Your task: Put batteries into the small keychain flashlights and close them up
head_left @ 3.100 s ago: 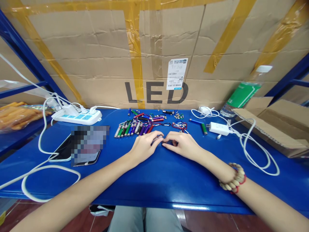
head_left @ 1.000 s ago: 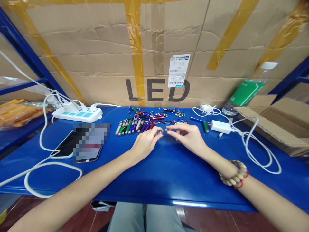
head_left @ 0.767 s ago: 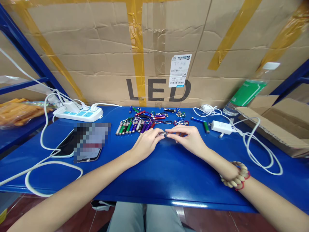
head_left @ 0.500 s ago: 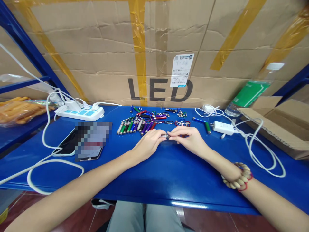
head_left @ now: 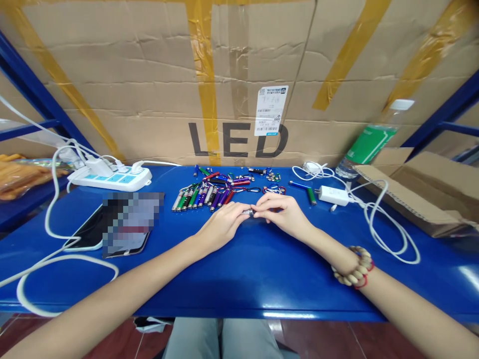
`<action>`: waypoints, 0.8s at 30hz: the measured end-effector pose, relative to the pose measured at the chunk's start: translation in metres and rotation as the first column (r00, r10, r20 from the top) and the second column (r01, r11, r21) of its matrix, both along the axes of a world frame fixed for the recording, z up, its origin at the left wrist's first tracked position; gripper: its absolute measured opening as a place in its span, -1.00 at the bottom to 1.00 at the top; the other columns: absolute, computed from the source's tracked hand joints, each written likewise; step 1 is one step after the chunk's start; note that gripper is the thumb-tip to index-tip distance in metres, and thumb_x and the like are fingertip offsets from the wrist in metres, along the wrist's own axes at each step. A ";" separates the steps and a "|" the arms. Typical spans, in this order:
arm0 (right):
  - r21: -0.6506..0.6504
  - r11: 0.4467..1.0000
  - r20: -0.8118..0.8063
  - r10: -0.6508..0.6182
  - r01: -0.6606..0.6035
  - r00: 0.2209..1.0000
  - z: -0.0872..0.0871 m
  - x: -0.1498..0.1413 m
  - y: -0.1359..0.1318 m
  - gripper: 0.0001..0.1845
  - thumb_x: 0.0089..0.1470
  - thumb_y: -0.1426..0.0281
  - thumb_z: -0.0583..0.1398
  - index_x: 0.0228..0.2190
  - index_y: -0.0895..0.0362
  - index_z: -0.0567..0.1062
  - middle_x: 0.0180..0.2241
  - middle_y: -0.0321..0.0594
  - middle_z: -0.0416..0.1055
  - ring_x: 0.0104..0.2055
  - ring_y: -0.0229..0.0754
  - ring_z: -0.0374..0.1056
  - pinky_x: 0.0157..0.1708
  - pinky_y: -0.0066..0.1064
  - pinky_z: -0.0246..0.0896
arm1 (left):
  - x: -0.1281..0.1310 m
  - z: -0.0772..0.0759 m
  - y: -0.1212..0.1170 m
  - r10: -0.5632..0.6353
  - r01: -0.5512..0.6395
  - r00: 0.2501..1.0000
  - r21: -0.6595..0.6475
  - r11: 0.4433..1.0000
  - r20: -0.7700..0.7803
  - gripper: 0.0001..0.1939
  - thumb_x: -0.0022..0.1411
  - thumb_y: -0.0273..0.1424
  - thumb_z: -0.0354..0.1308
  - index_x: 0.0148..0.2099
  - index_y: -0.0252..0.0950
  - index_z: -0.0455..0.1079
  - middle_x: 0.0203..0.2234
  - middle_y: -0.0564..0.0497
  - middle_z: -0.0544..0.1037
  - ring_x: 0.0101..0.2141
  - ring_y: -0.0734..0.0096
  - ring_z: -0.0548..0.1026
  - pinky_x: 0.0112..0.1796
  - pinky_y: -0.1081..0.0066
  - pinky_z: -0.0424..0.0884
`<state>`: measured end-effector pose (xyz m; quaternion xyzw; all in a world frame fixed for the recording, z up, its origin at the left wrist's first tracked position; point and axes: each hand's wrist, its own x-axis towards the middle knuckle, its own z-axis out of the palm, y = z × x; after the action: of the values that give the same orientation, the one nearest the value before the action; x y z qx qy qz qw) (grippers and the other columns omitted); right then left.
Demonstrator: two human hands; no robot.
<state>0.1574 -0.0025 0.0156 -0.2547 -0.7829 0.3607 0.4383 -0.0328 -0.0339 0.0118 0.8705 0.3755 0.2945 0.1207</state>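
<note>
Small silvery piece [head_left: 247, 212] noted above the near-middle of the blue table [head_left: 232, 279], lying roughly crosswise between the two hands and mostly covered by fingers; its left end cannot be seen. It is clamped between thumb and fingers of the left hand [head_left: 220, 225], while its right end is met by the thumb and forefinger of the right hand [head_left: 281, 213], drawn close together about it; whether a separate small part is pinched there cannot be told. Directly to the far left, a row of coloured metal-looking tubes [head_left: 202, 198] is laid out side by side, and farther back, loose carabiner clips [head_left: 275, 189] and small round silvery bits [head_left: 270, 176] are scattered. To the right, a blue tube [head_left: 299, 185] and a green tube [head_left: 311, 195] are placed end to end at an angle, just beside a white charger [head_left: 333, 195]. As to handling, the held piece is judged light, stiff and rather slick, if smooth metal as it looks; little is offered for a full grasp, so a fingertip pinch around the sides seems best, with the ends left free. Firm pressure should be borne by the body, though rolling between the fingers may be expected
</note>
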 end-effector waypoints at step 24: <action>0.017 1.000 0.007 -0.015 0.015 1.000 0.000 0.000 0.001 -0.83 -0.09 0.30 0.28 -0.48 0.17 0.56 -0.44 -0.22 0.38 -0.62 -0.40 0.23 -0.68 -0.53 0.24 | 0.000 -0.003 0.002 0.029 -0.028 1.000 0.048 0.998 -0.010 -0.77 0.33 -0.40 -0.15 -0.08 -0.29 0.29 -0.22 -0.03 0.48 -0.20 0.37 0.42 -0.15 0.39 0.34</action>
<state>0.1574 -0.0012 0.0152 -0.2582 -0.7854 0.3500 0.4404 -0.0328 -0.0316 0.0087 0.8693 0.3813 0.3003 0.0933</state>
